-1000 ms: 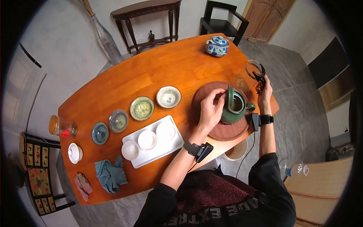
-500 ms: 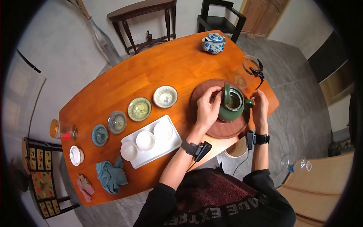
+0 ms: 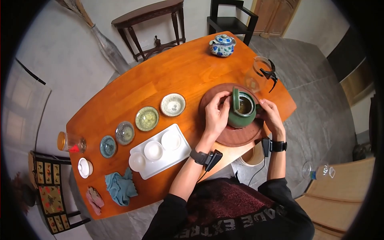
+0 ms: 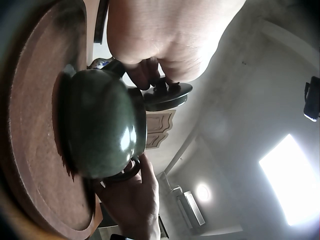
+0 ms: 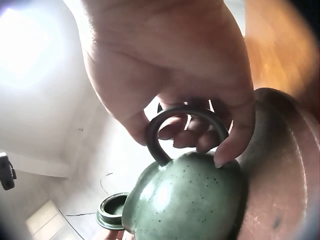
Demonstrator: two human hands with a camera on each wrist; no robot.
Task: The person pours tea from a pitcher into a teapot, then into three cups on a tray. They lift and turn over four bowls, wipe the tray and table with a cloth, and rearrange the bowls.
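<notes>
A green teapot (image 3: 242, 120) stands on a round wooden tray (image 3: 234, 139), its mouth uncovered and dark liquid showing inside. My left hand (image 3: 216, 117) pinches the knob of the teapot lid (image 4: 175, 100), holding it on edge beside the opening. On the other side, my right hand (image 3: 273, 115) has its fingers curled round the ring-shaped handle (image 5: 156, 142), with one fingertip at the pot's body. Just beyond the tray sits a glass pitcher (image 3: 253, 83) with a black handle.
A blue-and-white lidded pot (image 3: 223, 48) stands at the far end. Leftward are several glazed bowls (image 3: 147, 118), a white tray (image 3: 160, 169) of white cups, a blue cloth (image 3: 120, 188), a jar (image 3: 73, 143) and a white lidded bowl (image 3: 85, 168). A bin (image 3: 253, 155) is below the table edge.
My right hand let go of the glass pitcher's handle, leaving it on the table, and came back to grip the teapot handle. The left hand still holds the lid beside the opening.
</notes>
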